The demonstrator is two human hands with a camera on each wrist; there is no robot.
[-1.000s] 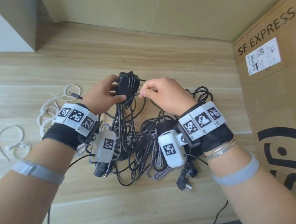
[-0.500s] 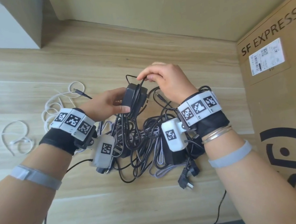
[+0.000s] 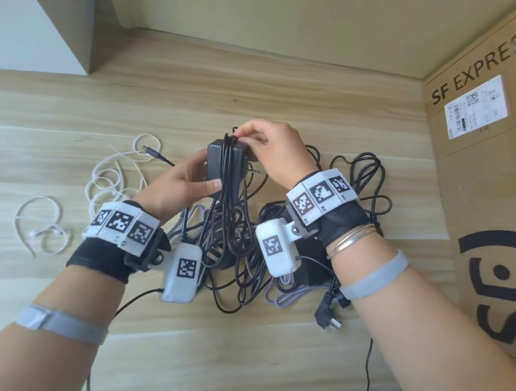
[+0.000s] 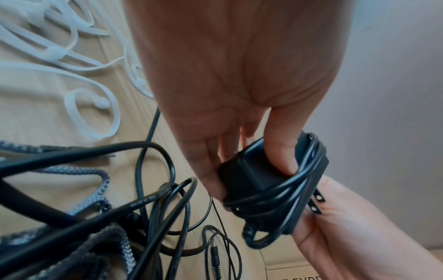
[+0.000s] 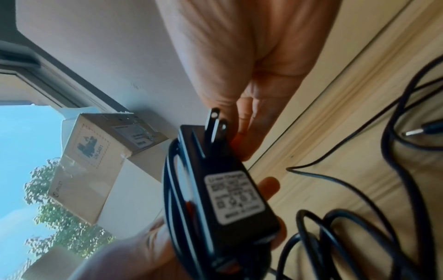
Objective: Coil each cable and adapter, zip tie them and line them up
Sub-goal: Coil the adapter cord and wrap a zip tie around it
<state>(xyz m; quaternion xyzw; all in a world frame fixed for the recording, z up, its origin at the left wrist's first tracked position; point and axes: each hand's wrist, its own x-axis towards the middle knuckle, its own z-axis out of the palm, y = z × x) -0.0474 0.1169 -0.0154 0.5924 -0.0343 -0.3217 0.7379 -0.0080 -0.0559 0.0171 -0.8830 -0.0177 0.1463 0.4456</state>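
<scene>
Here the left hand [image 3: 178, 187] grips the adapter [image 3: 226, 163]; right hand [image 3: 273, 149] pinches its cable [image 3: 230, 152].

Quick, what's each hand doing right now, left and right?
Left hand: grips the black power adapter.
Right hand: pinches the adapter's cord at the adapter's top.

I see black wrist wraps [image 3: 98, 259] carrying white marker-coded blocks [image 3: 122, 224], grey forearm bands [image 3: 374, 275], thin bangles [image 3: 350, 238].
</scene>
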